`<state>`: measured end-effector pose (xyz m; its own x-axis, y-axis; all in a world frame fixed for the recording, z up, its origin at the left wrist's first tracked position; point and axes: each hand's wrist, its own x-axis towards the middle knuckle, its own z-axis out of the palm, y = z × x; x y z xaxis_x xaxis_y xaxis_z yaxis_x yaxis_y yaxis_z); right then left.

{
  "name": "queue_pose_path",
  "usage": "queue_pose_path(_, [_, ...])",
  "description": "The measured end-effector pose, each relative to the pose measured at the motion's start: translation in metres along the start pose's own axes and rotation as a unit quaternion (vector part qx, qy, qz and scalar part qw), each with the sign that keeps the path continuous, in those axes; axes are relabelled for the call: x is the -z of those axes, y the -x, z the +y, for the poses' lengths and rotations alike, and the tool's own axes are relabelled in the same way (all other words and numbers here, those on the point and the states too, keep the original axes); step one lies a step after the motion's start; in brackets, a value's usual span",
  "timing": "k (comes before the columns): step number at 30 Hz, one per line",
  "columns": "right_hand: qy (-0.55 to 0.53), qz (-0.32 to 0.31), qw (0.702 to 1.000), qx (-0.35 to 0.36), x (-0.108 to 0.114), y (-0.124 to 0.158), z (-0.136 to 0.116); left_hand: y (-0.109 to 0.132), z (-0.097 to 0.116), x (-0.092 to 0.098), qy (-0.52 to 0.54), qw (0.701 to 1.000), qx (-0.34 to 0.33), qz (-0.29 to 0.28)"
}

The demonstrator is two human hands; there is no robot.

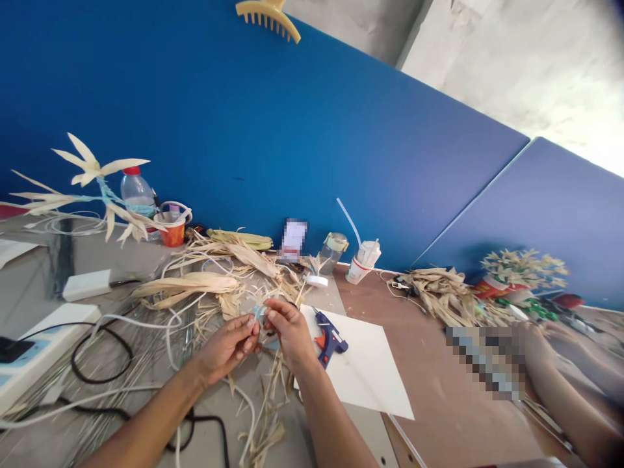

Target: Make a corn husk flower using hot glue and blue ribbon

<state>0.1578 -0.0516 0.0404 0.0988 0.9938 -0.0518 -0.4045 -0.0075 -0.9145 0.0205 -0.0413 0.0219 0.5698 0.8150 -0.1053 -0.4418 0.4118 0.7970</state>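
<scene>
Over the table's middle, both hands meet at a small light-blue strip (260,312), which looks like thin tape or ribbon. My left hand (229,348) pinches it from the left, fingertips closed. From the other side, my right hand (292,335) grips its end between thumb and forefinger. What the strip is attached to is mostly hidden by the fingers. Just right of my right hand, a blue glue gun (332,340) with an orange trigger lies on a white sheet (375,374). Dried corn husks (190,287) are heaped beyond my left hand.
A power strip (49,344) and looping cables lie at left, among thin wires. Husk flowers (100,172) stand by a bottle (136,188) and an orange cup (173,233). A jar (334,250) and white cup (363,263) stand behind. Another person's arm (560,377) rests at right.
</scene>
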Motion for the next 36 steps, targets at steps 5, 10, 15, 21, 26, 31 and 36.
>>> queue_pose_path(5, [0.020, -0.077, 0.996, -0.039, -0.009, 0.007, 0.000, 0.003, -0.001, -0.002, -0.016, 0.999, 0.014, -0.029])
queue_pose_path(10, [-0.015, -0.061, 0.996, -0.069, -0.014, 0.010, 0.005, 0.005, -0.003, -0.003, -0.023, 0.998, 0.034, -0.045])
queue_pose_path(15, [0.057, 0.027, 0.998, -0.017, -0.015, 0.008, 0.005, -0.001, -0.008, -0.001, -0.116, 0.993, -0.033, 0.008])
queue_pose_path(21, [0.049, -0.135, 0.989, -0.020, -0.012, 0.010, 0.000, 0.005, -0.006, 0.003, -0.022, 0.998, -0.008, -0.057])
queue_pose_path(26, [0.014, -0.242, 0.968, -0.061, -0.004, 0.016, -0.013, 0.011, -0.001, 0.005, 0.069, 0.990, 0.007, -0.125])
queue_pose_path(31, [0.007, -0.148, 0.989, -0.023, -0.002, 0.008, -0.009, 0.009, 0.003, 0.004, 0.094, 0.988, -0.003, -0.124])
queue_pose_path(36, [0.002, -0.078, 0.997, -0.027, 0.000, 0.004, 0.001, 0.009, 0.006, -0.001, 0.084, 0.992, -0.002, -0.091])
